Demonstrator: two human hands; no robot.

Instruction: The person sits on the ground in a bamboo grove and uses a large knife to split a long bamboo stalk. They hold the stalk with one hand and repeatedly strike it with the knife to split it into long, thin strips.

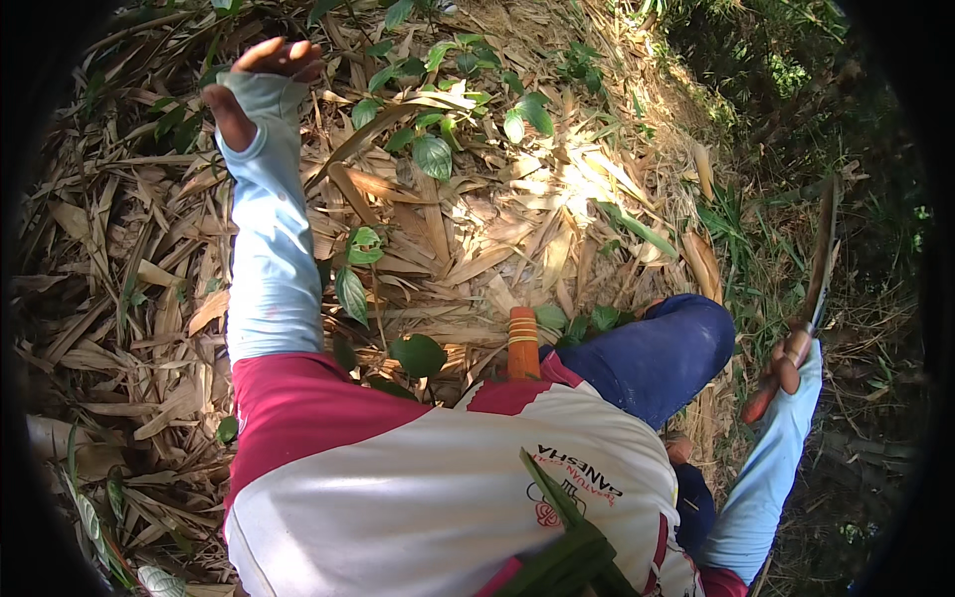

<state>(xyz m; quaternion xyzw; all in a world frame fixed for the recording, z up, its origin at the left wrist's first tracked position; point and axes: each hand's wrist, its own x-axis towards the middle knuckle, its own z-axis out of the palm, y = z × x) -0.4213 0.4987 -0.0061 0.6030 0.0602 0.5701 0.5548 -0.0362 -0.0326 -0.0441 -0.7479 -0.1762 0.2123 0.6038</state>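
Looking down over a white shirt (398, 488) with maroon sleeves (288, 393), above ground thick with dry leaves (458, 269). Holding a long knife (821, 269) in the right hand (791, 363), far out at the right of the view, with fingers wrapping closely around its reddish-brown handle (760, 400). Pointing the blade toward the top of the view, beside dark undergrowth (865, 418), and cutting nothing visible. Stretching the left hand (261, 95) out to the upper left, with thumb and fingers standing well apart, gripping nothing visible; perhaps hovering over the leaves, perhaps touching, impossible to tell which. Wearing pale blue arm covers (271, 249) on both forearms, with cloth reaching over part of the left palm. Carrying an orange-brown banded wooden piece (522, 343) at the waist, just beside a bent leg in blue trousers (657, 353). Facing low green plants (432, 156) ahead, to the right of the left hand. Probably calling for a snug hold on the handle and for turning the sharp side, not clear from here, away from the knee. Likely working best by keeping the left hand well apart from the blade, spreading both arms for balance, and treading carefully on loose leaves.
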